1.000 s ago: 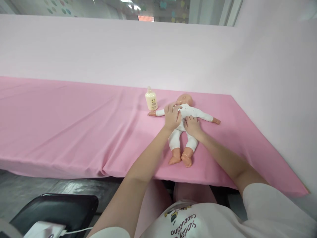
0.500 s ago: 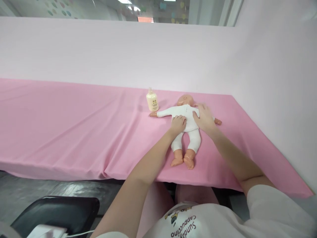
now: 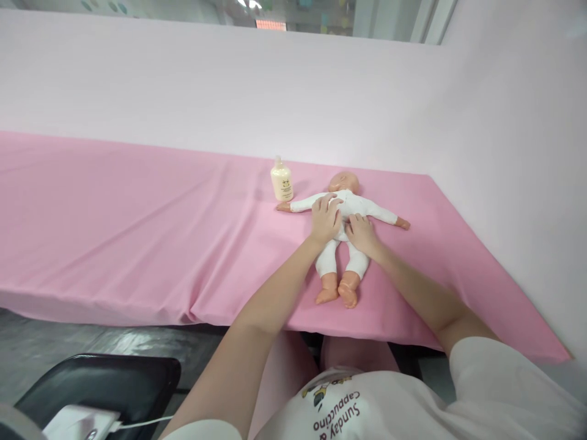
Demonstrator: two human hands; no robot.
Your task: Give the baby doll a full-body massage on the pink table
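A baby doll (image 3: 349,260) in a white suit lies on its back on the pink-covered table (image 3: 137,232), head toward the wall, arms spread. My left hand (image 3: 324,218) rests flat on the doll's chest, fingers slightly apart. My right hand (image 3: 361,234) lies on the doll's belly just right of the left hand. Neither hand grips anything. A small cream bottle (image 3: 281,180) stands upright beside the doll's outstretched arm, left of its head.
A pale pink wall backs the table and turns along its right side. A black chair seat (image 3: 101,382) with a white device and cable (image 3: 80,421) on it sits at lower left, below the table's front edge.
My left hand slid up from the doll's hip to its chest. My right hand came back down from the doll's shoulder to its belly. The doll stayed in place.
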